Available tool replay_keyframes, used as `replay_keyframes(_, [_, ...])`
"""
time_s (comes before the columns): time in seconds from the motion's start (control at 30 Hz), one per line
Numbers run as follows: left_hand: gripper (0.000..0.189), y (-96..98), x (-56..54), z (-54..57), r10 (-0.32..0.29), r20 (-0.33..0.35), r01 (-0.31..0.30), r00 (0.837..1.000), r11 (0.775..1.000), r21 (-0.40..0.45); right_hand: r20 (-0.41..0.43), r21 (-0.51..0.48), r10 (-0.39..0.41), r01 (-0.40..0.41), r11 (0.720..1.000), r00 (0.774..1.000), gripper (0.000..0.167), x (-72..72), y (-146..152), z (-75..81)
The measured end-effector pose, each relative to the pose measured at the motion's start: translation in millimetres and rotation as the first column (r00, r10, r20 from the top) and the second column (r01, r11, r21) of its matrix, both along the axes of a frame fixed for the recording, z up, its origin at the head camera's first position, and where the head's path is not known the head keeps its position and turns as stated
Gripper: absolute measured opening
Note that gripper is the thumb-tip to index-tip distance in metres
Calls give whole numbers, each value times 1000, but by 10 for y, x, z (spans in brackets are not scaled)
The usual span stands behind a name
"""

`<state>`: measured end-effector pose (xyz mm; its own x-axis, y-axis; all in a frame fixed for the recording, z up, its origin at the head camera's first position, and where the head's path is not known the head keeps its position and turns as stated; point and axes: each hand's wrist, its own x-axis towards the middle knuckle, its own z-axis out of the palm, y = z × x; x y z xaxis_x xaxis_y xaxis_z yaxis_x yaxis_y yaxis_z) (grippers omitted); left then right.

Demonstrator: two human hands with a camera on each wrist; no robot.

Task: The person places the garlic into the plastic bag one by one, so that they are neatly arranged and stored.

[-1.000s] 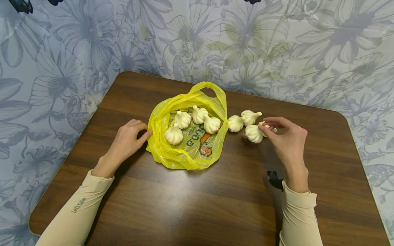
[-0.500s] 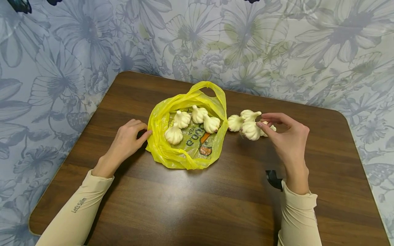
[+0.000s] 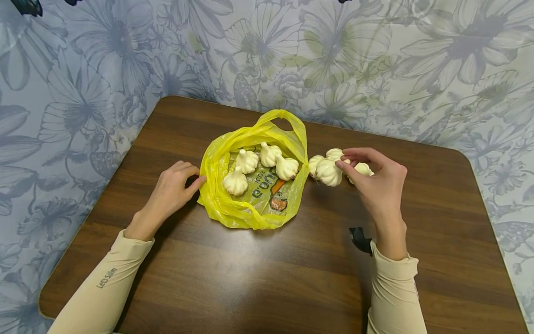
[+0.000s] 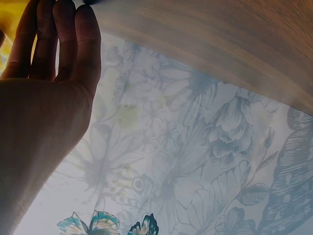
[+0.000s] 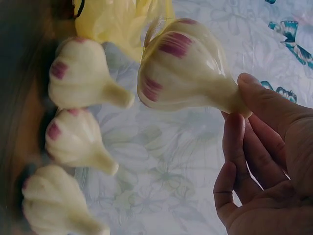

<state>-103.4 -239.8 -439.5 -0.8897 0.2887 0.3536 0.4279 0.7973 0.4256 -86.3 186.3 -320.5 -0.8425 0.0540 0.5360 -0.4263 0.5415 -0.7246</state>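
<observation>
While a floral backdrop (image 3: 267, 55) rises behind the yellow bag (image 3: 221, 211), a brown wood-grain table (image 3: 258, 273) stretches beneath it. Cream sleeves reach in from the near side of the bag, the left sleeve (image 3: 102, 287) to its left, the right sleeve (image 3: 394, 290) to its right. The bag's mouth faces up, its handle loop at the far side. At the bag's left edge, the left hand (image 3: 173, 190) pinches the rim between thumb and fingers. Right of the bag, the right hand (image 3: 379, 188), thumb and fingertips together, grips one garlic bulb (image 3: 328, 173) by its neck; that bulb is near the bag's right edge. Four white bulbs (image 3: 235, 183) lie inside the bag, and three loose bulbs (image 3: 362, 170) sit to its right. Small purple patches (image 5: 175, 44) mark the gripped bulb's end towards the bag.
</observation>
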Motion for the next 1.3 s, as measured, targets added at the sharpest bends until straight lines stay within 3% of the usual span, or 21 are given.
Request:
replay_keyframes(0.57, [14,-1,-15,-2,9,13,-8,1000,1000,-17,2,30,32,-33,999,999,19,-68,-278,78])
replay_keyframes(0.77, [14,5,-13,1,10,18,-10,1000,1000,-16,-13,-8,72,-72,997,997,18,-115,-405,101])
replay_keyframes(1.1, [13,11,-16,8,3,18,-3,1000,1000,0,3,-3,140,-140,990,990,19,-311,-512,-165])
replay_keyframes(1.3, [13,11,-14,2,8,21,-8,1000,1000,-2,6,-9,195,-195,981,981,19,-354,-647,-196])
